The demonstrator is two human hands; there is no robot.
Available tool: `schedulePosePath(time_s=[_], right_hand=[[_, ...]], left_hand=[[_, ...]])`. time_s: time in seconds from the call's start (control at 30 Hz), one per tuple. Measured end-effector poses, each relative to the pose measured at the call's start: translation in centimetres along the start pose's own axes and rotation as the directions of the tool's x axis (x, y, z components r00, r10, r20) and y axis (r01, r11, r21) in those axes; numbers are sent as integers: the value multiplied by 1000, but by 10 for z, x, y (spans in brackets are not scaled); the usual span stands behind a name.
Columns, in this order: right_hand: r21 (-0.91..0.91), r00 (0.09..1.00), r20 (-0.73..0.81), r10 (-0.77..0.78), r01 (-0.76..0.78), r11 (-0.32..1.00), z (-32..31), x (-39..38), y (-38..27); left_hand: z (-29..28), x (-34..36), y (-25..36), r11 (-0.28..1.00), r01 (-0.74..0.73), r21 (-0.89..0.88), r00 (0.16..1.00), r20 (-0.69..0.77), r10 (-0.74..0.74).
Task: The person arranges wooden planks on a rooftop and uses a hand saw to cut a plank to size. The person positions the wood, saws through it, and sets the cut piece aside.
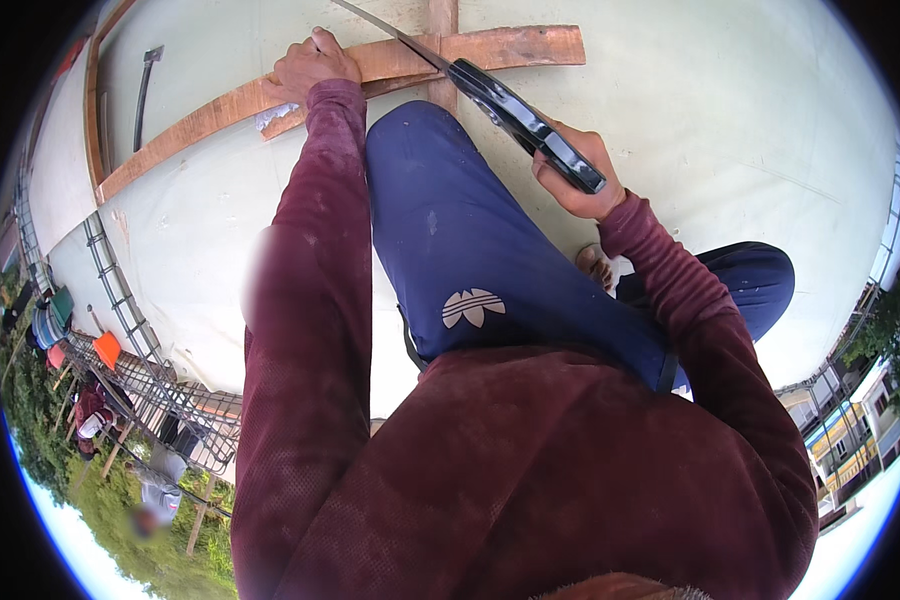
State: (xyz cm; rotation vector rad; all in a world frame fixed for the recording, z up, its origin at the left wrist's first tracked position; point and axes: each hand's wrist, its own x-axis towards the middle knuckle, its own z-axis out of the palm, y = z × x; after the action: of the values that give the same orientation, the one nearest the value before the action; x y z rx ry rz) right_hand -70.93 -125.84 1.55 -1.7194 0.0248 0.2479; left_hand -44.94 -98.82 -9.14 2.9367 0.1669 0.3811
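Observation:
A long reddish-brown wooden plank lies across the pale surface in front of me. My left hand is closed over the plank, left of a saw blade. In my right hand is the dark handle of a handsaw, with the fingers wrapped round it. The saw's blade slants up and left across the plank; how deep it sits in the wood I cannot tell. Beneath the plank runs a wooden crosspiece. A shorter wood strip shows under my left wrist.
A dark hammer-like tool lies at the far left, near a wooden frame piece. Steel bar cages line the left edge, beside an orange shovel-like item. Other people are beyond that edge. My bent knee is close to the plank.

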Motion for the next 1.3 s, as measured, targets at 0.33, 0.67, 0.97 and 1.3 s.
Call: schedulePosePath(time_s=[0.33, 0.67, 0.97, 1.3], right_hand=[[-79, 937, -4, 348, -347, 934, -39, -143, -87], [38, 994, -44, -96, 98, 994, 18, 7, 7], [221, 925, -9, 379, -368, 903, -32, -121, -41], [44, 1000, -19, 25, -24, 999, 0, -51, -18]], left_hand=[[-2, -4, -23, 995, 101, 19, 995, -1, -101], [-5, -9, -9, 997, 72, -1, 996, 48, -72], [-1, -7, -18, 999, 52, 5, 998, -47, -52], [-16, 5, -5, 996, 70, 45, 996, 57, -73]])
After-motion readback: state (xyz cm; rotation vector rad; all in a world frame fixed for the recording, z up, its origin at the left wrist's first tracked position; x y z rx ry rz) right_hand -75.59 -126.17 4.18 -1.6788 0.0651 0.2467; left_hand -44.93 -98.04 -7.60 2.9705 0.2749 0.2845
